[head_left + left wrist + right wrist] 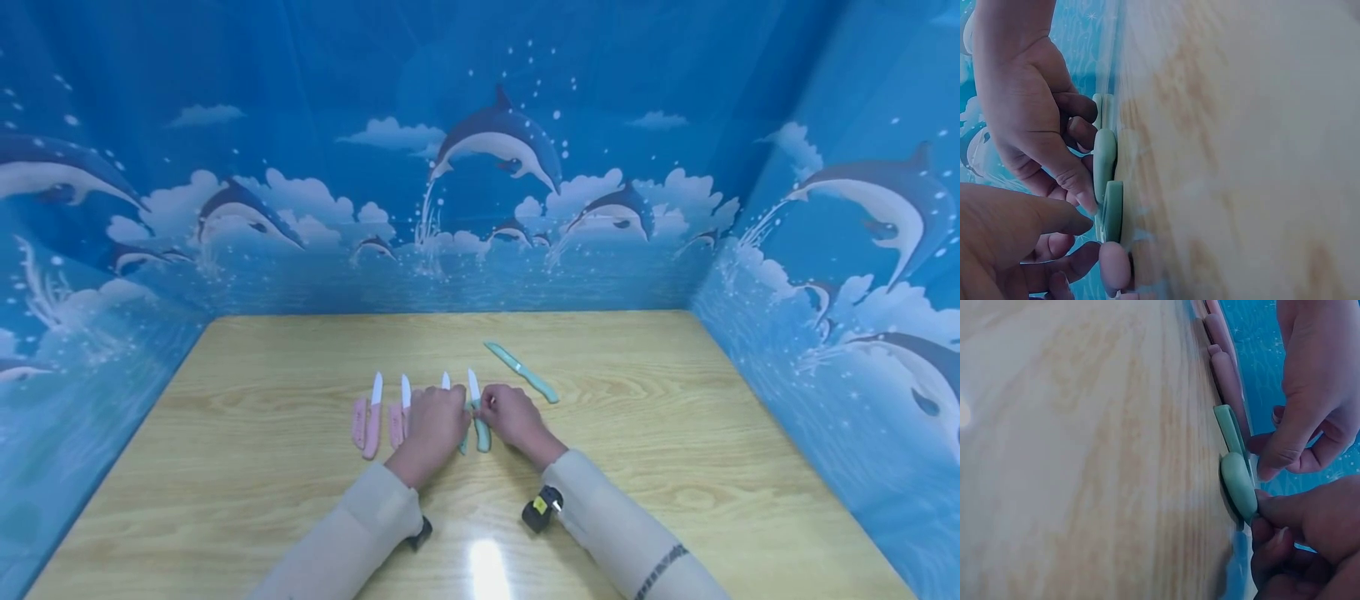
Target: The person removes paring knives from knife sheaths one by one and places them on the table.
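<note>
My left hand bends over the row of knives, finger and thumb pinching near the far end of a green blade sheath. Right beside it lies a green-handled knife, its white blade pointing away from me. The right hand pinches this knife where handle and blade meet. A white blade pokes out beyond the left hand, which hides its handle in the head view. Close to the left fingers is a pink handle.
Leftmost lie a pink-handled knife and its pink sheath. Another pink sheath and white blade follow. A green knife with a covered blade lies slantwise beyond the right hand. Dolphin-printed curtains border the wooden table.
</note>
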A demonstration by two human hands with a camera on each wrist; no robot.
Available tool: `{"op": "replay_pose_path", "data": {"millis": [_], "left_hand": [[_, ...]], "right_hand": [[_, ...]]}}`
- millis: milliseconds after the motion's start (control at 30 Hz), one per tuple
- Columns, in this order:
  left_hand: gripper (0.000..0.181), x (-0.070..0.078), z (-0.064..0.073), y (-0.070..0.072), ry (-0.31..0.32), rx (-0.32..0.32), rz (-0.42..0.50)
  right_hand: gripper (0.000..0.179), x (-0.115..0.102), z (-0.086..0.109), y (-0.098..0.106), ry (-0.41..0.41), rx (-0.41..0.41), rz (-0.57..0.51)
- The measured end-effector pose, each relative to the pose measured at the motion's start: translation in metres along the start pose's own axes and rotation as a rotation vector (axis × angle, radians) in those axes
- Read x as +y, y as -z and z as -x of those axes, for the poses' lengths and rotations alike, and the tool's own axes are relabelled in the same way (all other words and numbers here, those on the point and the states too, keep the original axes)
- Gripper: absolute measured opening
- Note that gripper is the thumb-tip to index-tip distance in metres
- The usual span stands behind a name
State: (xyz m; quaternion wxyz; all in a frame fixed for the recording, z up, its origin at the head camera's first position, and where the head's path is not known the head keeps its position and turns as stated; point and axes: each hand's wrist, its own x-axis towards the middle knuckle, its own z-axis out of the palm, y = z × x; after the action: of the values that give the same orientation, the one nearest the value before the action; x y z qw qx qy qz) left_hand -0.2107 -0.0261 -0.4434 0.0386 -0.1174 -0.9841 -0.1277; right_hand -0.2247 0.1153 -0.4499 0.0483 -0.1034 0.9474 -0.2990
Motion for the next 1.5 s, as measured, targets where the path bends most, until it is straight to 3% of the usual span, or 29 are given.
{"op": "replay_pose_path", "data": {"millis": [300, 767, 967, 1100, 1233, 1400, 1500], "left_hand": [[0.021, 0.005, 0.001, 0.006, 0.015, -0.013, 0.028], [0.017, 0.005, 0.005, 0.010, -0.004, 0.015, 0.039], [0.014, 0.004, 0.004, 0.014, 0.006, 0.004, 0.029], [0.015, 0.003, -0.002, 0.016, -0.001, 0.001, 0.014], [0.017, 0.005, -0.012, 0.016, -0.062, 0.008, 0.001], [0.024, 0.010, -0.029, 0.015, -0.159, 0.024, -0.060], [0.031, 0.016, -0.041, 0.014, -0.173, -0.017, -0.089]], "right_hand": [[0.021, -0.003, -0.001, 0.000, 0.048, 0.026, 0.041], [0.025, 0.003, -0.006, 0.005, -0.027, -0.026, 0.047], [0.032, 0.010, -0.006, 0.014, 0.012, 0.062, 0.009], [0.028, 0.013, -0.006, 0.023, 0.022, 0.121, 0.019], [0.025, 0.017, -0.005, 0.028, -0.004, 0.157, 0.081], [0.042, 0.025, -0.006, 0.032, -0.024, 0.208, 0.183], [0.052, 0.032, -0.006, 0.036, -0.042, 0.234, 0.221]]}}
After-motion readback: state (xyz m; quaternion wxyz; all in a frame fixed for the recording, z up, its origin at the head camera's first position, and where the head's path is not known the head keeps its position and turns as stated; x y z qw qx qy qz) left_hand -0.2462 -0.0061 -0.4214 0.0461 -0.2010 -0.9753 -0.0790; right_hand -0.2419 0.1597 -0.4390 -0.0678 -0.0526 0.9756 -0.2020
